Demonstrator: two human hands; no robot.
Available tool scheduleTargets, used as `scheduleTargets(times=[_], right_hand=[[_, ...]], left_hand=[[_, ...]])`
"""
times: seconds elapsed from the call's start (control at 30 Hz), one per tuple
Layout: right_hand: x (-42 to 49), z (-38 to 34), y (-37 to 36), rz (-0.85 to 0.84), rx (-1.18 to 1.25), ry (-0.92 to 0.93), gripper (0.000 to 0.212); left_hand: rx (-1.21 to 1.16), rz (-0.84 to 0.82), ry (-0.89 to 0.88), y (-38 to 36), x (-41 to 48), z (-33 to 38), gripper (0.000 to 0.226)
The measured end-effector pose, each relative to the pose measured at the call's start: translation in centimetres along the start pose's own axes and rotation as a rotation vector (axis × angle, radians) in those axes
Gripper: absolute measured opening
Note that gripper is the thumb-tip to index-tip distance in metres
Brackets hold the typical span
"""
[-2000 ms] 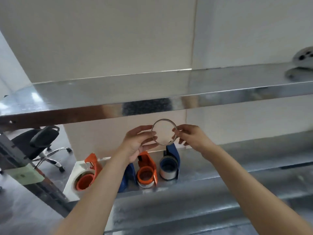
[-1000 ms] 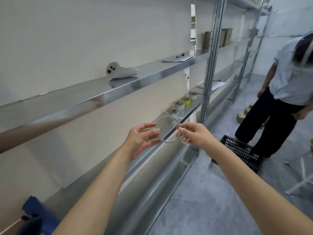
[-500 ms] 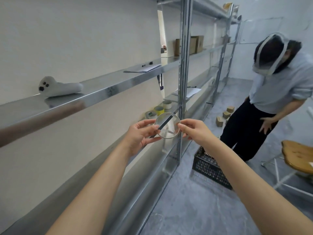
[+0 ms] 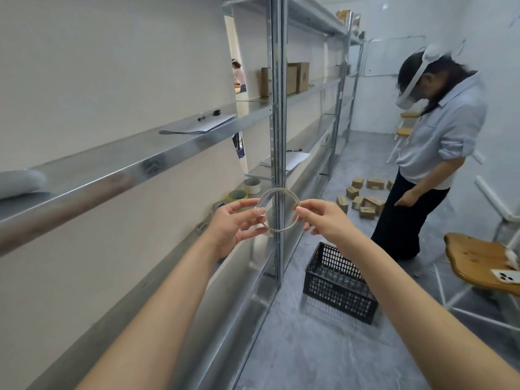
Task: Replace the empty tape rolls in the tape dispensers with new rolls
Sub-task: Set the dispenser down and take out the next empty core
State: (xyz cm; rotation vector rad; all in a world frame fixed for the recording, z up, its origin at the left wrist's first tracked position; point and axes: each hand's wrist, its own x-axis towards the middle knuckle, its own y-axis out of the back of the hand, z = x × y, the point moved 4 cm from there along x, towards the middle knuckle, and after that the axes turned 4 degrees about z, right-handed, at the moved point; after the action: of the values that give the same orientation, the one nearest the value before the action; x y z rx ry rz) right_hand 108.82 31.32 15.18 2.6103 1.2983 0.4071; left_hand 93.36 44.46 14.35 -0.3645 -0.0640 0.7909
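Both hands are up in front of the rack upright, w/ the empty tape core betw them (thin ring, see-through centre). L hand pinches its left rim w/ thumb + fingers. R hand pinches the right rim w/ fingertips. Core is mid-air, off the shelves. Behind it on the lower shelf: yellow tape roll, whitish roll just beyond. Black plastic crate on the floor near rack foot, inside only partly visible, contents can't tell. Small cardboard boxes scattered on the floor beside another person. Phone lies on a wooden stool.
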Motion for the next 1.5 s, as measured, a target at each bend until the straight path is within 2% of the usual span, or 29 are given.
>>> scheduleTargets(times=[0.27,0.4,0.53,0.8,1.1,1.3,1.5], right_hand=[[9.5,0.5,-1.5,0.01,0.002,-0.016,0.018],[13.8,0.5,-2.8,0.004,-0.001,-0.009,0.018],[17.1,0.6,-3.7,-0.009,0.017,0.004,0.015],[22.7,2.8,-5.0,-0.058,0.059,-0.015,0.006],[32.2,6.2,-6.7,-0.22,0.079,-0.01,0.018],[39.7,8.4,-7.5,-0.336,0.051,0.005,0.016],[44.3,10.7,-8.1,-0.385,0.093,-0.042,0.02]], left_hand=[[0.022,0.008,-0.016,2.3,9.4,1.9,0.026],[0.035,0.032,-0.01,3.8,13.6,3.1,0.028],[0.035,0.031,-0.016,4.9,16.6,3.9,0.02],[0.022,0.079,0.0,6.5,21.3,3.4,0.018],[0.045,0.246,-0.05,8.2,27.6,2.3,0.015],[0.03,0.382,-0.059,8.6,32.4,1.6,0.032],[-0.02,0.482,-0.007,9.3,36.3,-0.1,0.022]])
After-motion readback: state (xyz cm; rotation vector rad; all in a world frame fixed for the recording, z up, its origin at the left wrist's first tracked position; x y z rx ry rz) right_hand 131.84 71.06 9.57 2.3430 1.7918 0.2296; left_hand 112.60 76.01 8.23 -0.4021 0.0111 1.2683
